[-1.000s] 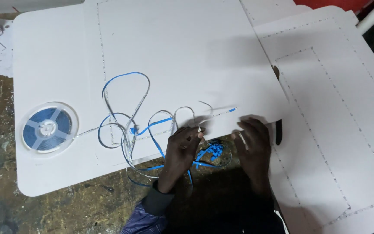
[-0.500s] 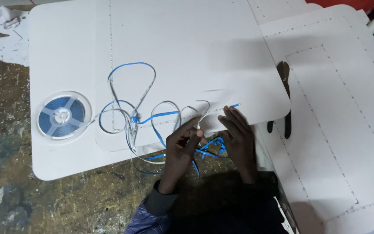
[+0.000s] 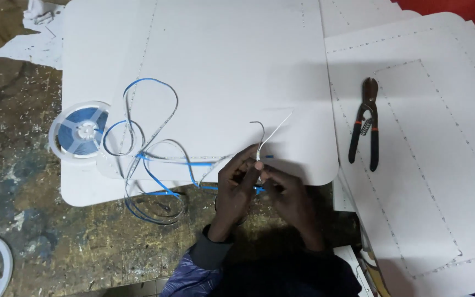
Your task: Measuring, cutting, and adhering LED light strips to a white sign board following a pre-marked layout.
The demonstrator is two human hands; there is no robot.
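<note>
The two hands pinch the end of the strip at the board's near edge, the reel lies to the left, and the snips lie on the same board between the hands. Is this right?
Not quite. In the head view the snips lie on the other white board to the right, apart from both hands. The rest holds: the left hand and right hand pinch the strip, and the reel lies left.

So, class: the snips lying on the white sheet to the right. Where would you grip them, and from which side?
Grip the snips by the two dark handles, which point toward the near edge, so reach in from there. The jaws lie at the far end, and the handles are spread by a spring, probably leaving room for fingers to close round them. Nothing crowds them on the white sheet.
</note>
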